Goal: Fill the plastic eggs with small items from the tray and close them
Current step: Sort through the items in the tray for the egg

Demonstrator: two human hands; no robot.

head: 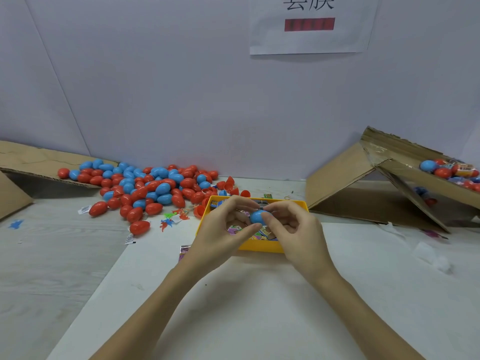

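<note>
A blue plastic egg (pixel 257 217) is held between both hands above the yellow tray (pixel 259 246). My left hand (pixel 223 229) pinches it from the left with thumb and fingers. My right hand (pixel 293 227) grips it from the right, the thumb lying across its front. The tray holds several small colourful wrapped items (pixel 235 229), partly hidden by my hands. I cannot tell whether the egg's halves are fully joined.
A big pile of red and blue eggs (pixel 145 185) lies at the back left, with loose halves (pixel 230 184) and small toy figures (pixel 170 220) near the tray. A cardboard box (pixel 426 178) at the right holds several eggs. Flat cardboard (pixel 39 162) lies at the far left.
</note>
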